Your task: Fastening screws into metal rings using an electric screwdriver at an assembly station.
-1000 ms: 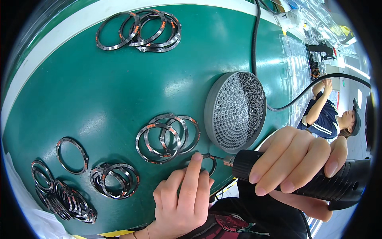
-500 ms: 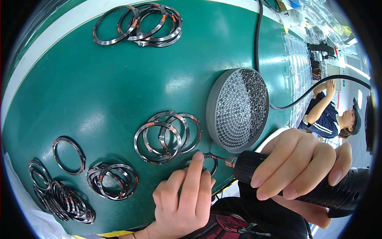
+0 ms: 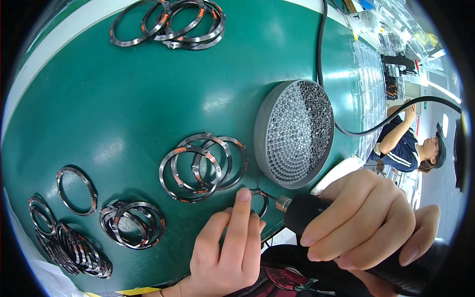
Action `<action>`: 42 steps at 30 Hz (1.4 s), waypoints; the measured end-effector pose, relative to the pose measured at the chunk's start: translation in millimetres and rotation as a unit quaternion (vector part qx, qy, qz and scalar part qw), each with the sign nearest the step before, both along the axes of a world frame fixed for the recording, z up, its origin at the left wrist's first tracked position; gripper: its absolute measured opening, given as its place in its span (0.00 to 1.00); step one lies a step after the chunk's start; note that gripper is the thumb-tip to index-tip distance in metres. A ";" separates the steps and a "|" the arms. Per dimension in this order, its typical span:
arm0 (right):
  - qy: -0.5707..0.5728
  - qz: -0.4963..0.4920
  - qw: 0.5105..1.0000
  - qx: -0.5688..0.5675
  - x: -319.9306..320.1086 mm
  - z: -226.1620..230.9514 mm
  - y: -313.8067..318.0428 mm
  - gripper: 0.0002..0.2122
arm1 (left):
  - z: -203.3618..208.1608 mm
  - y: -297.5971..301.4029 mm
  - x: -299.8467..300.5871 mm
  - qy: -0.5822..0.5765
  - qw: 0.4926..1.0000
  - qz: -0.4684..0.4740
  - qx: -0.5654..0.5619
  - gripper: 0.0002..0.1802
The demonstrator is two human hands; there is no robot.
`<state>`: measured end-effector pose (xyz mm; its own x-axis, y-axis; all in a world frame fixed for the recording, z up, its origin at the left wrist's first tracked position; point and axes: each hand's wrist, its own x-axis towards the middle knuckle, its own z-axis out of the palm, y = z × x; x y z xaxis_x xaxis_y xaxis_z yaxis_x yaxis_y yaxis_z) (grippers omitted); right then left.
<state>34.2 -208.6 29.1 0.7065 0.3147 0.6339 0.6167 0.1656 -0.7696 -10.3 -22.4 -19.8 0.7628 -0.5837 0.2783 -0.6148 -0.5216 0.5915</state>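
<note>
My right hand (image 3: 363, 225) is wrapped around a black power screwdriver (image 3: 299, 214), whose bit points left at the rim of a small black metal ring (image 3: 266, 204). My left hand (image 3: 227, 247) steadies that ring at the table's near edge. Its index finger is stretched out onto the ring's upper side, while the other fingers are bent; part of the ring is hidden behind them. Just beyond lie several overlapping black and silver rings (image 3: 190, 199) with orange marks. A round grey tray (image 3: 264, 143) stands to their right, dimpled inside, with many tiny dark screws heaped along its right side.
More rings lie at the far left (image 3: 128, 43), a single ring (image 3: 91, 198) sits at left, and piles (image 3: 143, 245) are nearer. A black cable (image 3: 320, 49) crosses the green table (image 3: 123, 99). Clear plastic trays (image 3: 368, 89) and another person (image 3: 403, 143) are at the right.
The view has shifted slightly, so the rings and tray sit a little higher and farther left. Screwdriver and right hand have tipped a bit lower; the left finger stays on the ring.
</note>
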 end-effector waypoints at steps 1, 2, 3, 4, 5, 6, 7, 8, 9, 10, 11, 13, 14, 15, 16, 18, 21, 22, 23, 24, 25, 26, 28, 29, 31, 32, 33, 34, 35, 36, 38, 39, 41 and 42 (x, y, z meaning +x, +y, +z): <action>-0.016 -0.003 1.000 0.021 -0.4 -2.6 2.0 0.29 | 0.7 -0.1 0.8 0.005 1.000 0.001 -0.002 0.09; -0.033 -0.007 0.999 0.043 -0.8 -6.4 5.0 0.27 | 1.7 0.1 2.0 0.005 1.000 0.000 0.000 0.09; -0.051 -0.011 0.997 0.063 -1.3 -8.8 8.2 0.26 | 2.9 -0.4 2.9 0.004 1.000 -0.002 0.002 0.08; -0.069 -0.016 0.994 0.083 -2.0 -10.4 10.6 0.25 | 3.4 -2.1 2.9 0.003 1.000 0.003 -0.011 0.08; -0.088 -0.021 0.990 0.104 -3.0 -10.1 11.3 0.24 | 4.5 -3.0 3.2 0.006 1.000 0.002 -0.014 0.08; -0.087 -0.022 0.991 0.103 -3.1 -10.8 11.0 0.24 | 4.3 -2.7 3.4 0.004 1.000 0.000 -0.012 0.08; -0.090 -0.007 0.989 0.114 -2.5 -11.3 10.2 0.23 | 4.2 -2.6 3.8 0.003 1.000 -0.003 -0.010 0.08; -0.093 0.007 0.988 0.124 -2.7 -11.1 9.5 0.22 | 3.7 -3.1 4.0 0.003 1.000 -0.005 -0.011 0.08; -0.093 0.006 0.988 0.125 -6.0 -9.6 9.7 0.22 | 2.0 -2.9 4.3 0.001 1.000 -0.003 -0.011 0.07; -0.055 -0.028 0.992 0.111 -11.6 -5.7 9.2 0.22 | 0.7 -2.4 4.1 -0.001 1.000 -0.003 -0.010 0.07; -0.018 -0.062 0.993 0.097 -14.7 -3.6 9.4 0.22 | -0.1 -1.4 3.6 -0.001 1.000 -0.004 -0.008 0.07; -0.026 -0.054 0.990 0.124 -1.1 -7.8 6.1 0.22 | -0.3 -3.5 2.4 0.005 1.000 0.006 -0.025 0.07; -0.032 -0.044 0.987 0.154 3.7 -9.1 4.8 0.22 | 1.7 -2.6 2.4 0.019 1.000 0.004 -0.014 0.07; 0.002 -0.140 0.983 0.119 -5.4 3.0 3.6 0.23 | 3.5 -3.1 3.1 0.023 1.000 -0.001 -0.008 0.07; -0.032 -0.176 0.971 0.159 -2.2 1.5 4.4 0.23 | 4.8 -2.9 4.4 0.023 1.000 -0.012 0.006 0.06; -0.065 -0.213 0.959 0.176 2.2 -3.0 -1.1 0.26 | 5.1 -2.7 5.3 0.021 0.999 -0.028 0.017 0.06; -0.053 -0.141 0.985 0.089 2.4 -5.6 -16.0 0.33 | 5.8 -4.7 4.5 0.012 0.999 -0.030 0.017 0.08; -0.026 -0.121 0.991 0.058 -0.1 -0.7 -21.4 0.35 | 7.7 -5.8 4.7 0.012 1.000 -0.023 0.013 0.09; -0.028 -0.118 0.992 0.046 -0.4 0.8 -25.3 0.34 | 9.2 -6.9 4.9 0.011 1.000 -0.015 0.009 0.10; -0.029 -0.117 0.991 0.053 1.0 -2.3 -23.6 0.34 | 2.0 -5.9 4.4 0.005 1.000 -0.017 0.008 0.12; -0.032 -0.117 0.991 0.064 2.1 -6.5 -22.6 0.33 | 0.3 -4.3 3.3 0.006 1.000 -0.017 0.014 0.12; -0.033 -0.119 0.990 0.071 2.0 -8.5 -20.8 0.33 | -0.4 -3.6 3.0 0.010 1.000 -0.020 0.021 0.11; -0.037 -0.125 0.989 0.073 3.1 -9.9 -19.6 0.32 | -0.3 -2.9 3.5 0.014 0.999 -0.025 0.023 0.11; -0.037 -0.127 0.988 0.075 3.2 -9.0 -18.9 0.31 | -0.3 -3.0 4.1 0.013 0.999 -0.025 0.022 0.11; -0.043 -0.135 0.987 0.079 3.2 -5.9 -18.5 0.31 | 2.2 -2.8 5.1 0.011 0.999 -0.025 0.020 0.11; -0.047 -0.142 0.985 0.082 3.0 -3.8 -18.4 0.30 | 5.8 -3.4 5.8 0.017 0.999 -0.024 0.018 0.11; -0.052 -0.150 0.984 0.085 3.0 -1.0 -18.2 0.30 | 8.4 -3.9 6.5 0.022 0.999 -0.022 0.015 0.11; -0.061 -0.162 0.981 0.091 2.7 3.8 -17.4 0.29 | 9.7 -4.3 6.8 0.023 0.999 -0.023 0.010 0.11; -0.068 -0.173 0.977 0.101 1.5 8.0 -15.1 0.29 | 11.1 -4.8 7.1 0.026 0.999 -0.027 -0.004 0.11; -0.075 -0.180 0.972 0.129 1.0 3.0 -12.4 0.28 | 8.3 -4.2 5.9 0.031 0.999 -0.023 -0.004 0.10; -0.093 -0.189 0.961 0.178 0.1 -5.4 -3.7 0.25 | 0.5 -3.4 3.0 0.027 0.999 -0.019 0.011 0.10; -0.093 -0.187 0.962 0.176 -1.7 -1.8 -3.2 0.25 | -0.8 -2.5 2.8 0.019 0.999 -0.025 0.009 0.10; 0.002 -0.124 0.988 0.096 -7.0 4.1 -3.9 0.24 | -1.2 -2.6 2.3 0.020 1.000 -0.019 0.002 0.10; 0.015 -0.108 0.992 0.065 -8.3 8.4 -4.3 0.25 | -0.1 -3.6 2.5 0.020 1.000 -0.017 -0.006 0.09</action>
<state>25.9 -212.9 37.5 0.7684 0.0711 0.6360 0.6250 0.1302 -0.7697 -7.8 -26.0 -19.9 0.7527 -0.6070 0.2551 -0.6084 -0.4931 0.6219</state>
